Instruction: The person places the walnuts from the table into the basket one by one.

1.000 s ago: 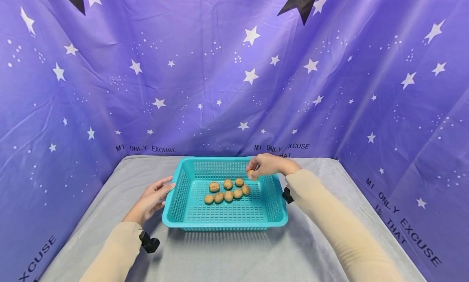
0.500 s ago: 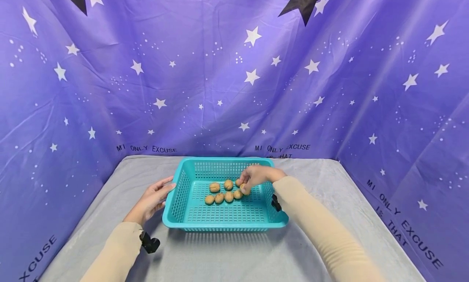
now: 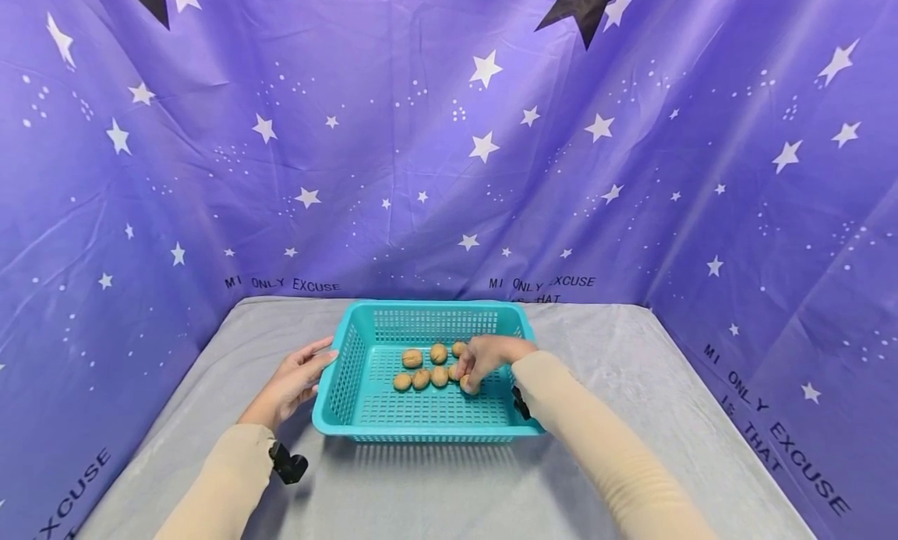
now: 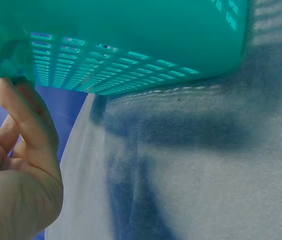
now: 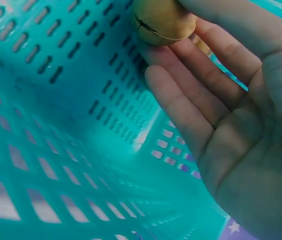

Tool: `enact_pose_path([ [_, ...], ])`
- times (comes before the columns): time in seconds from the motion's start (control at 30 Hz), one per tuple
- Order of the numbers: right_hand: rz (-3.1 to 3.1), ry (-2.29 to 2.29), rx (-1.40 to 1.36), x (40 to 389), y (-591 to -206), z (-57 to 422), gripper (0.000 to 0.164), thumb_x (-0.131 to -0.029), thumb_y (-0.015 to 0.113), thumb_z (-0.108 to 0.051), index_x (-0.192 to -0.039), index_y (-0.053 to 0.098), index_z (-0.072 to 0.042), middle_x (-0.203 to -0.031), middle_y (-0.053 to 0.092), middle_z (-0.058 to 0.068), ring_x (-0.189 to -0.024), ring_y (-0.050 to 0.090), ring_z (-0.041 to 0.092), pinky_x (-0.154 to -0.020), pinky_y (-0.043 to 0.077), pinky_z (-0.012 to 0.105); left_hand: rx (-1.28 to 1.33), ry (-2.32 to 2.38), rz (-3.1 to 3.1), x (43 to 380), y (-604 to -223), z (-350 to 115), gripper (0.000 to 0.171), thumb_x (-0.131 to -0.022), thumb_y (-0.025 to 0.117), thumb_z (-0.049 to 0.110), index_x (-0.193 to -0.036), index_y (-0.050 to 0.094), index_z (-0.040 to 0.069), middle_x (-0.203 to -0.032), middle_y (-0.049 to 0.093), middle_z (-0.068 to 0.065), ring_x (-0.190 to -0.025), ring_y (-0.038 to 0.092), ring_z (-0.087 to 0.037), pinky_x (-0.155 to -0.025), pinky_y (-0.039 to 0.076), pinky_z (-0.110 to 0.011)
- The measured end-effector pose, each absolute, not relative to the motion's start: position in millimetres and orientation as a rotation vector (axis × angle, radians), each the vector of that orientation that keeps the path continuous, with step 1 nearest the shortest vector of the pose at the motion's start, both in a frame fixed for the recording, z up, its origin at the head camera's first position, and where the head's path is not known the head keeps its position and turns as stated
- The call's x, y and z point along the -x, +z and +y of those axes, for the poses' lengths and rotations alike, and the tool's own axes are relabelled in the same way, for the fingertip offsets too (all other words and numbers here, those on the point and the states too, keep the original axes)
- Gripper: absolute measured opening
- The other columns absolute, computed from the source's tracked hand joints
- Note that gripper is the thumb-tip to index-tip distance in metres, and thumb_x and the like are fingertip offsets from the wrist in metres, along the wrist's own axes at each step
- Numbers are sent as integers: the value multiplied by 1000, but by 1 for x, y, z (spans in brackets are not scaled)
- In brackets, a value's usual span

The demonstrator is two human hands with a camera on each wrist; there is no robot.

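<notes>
A turquoise plastic basket [image 3: 435,431] with slotted walls holds several walnuts [image 3: 440,376] in two rough rows on its floor. My left hand [image 3: 291,380] pinches the basket's left rim between thumb and fingers, as the left wrist view also shows. Inside the basket, at the right end of the front row, my right hand [image 3: 486,359] holds a walnut [image 5: 163,22] low over the slotted floor. Its thumb and fingertips grip this walnut, whose shell has a dark crack facing the right wrist camera. The hand partly covers the walnuts just behind it.
The basket stands on a table with a grey cloth [image 3: 435,493]. A purple star-printed curtain [image 3: 393,174] closes off the back and both sides. A black wrist mount [image 3: 288,464] sticks out from the left sleeve.
My right hand has come down from the basket's back right and moved forward toward the near side, the walnut lowering with it. My left hand keeps its place on the rim.
</notes>
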State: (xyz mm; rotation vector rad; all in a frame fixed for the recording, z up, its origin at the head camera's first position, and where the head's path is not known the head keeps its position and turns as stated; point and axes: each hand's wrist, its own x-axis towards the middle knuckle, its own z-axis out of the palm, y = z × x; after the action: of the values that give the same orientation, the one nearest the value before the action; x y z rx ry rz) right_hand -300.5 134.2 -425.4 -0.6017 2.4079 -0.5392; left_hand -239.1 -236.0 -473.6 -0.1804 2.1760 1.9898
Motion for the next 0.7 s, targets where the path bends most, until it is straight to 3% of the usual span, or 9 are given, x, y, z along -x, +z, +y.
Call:
enact_pose_path([
  [0.47, 2428, -550, 632, 306, -435, 137, 28, -85, 84, -19, -111, 75, -16, -97, 68, -9, -90, 62, 8, -83, 53, 31, 193, 1991, 2170, 240, -472, -236, 75, -94, 70, 46, -156, 38, 18, -123, 64, -5, -96, 68, -13, -70, 55, -28],
  [0.7, 2399, -558, 619, 305, -428, 139, 31, -87, 81, -18, -118, 73, -16, -105, 68, -6, -96, 62, 8, -85, 53, 33, 192, 1992, 2168, 239, -472, -236, 74, -94, 70, 45, -156, 38, 18, -124, 63, -6, -97, 68, -14, -72, 55, -29],
])
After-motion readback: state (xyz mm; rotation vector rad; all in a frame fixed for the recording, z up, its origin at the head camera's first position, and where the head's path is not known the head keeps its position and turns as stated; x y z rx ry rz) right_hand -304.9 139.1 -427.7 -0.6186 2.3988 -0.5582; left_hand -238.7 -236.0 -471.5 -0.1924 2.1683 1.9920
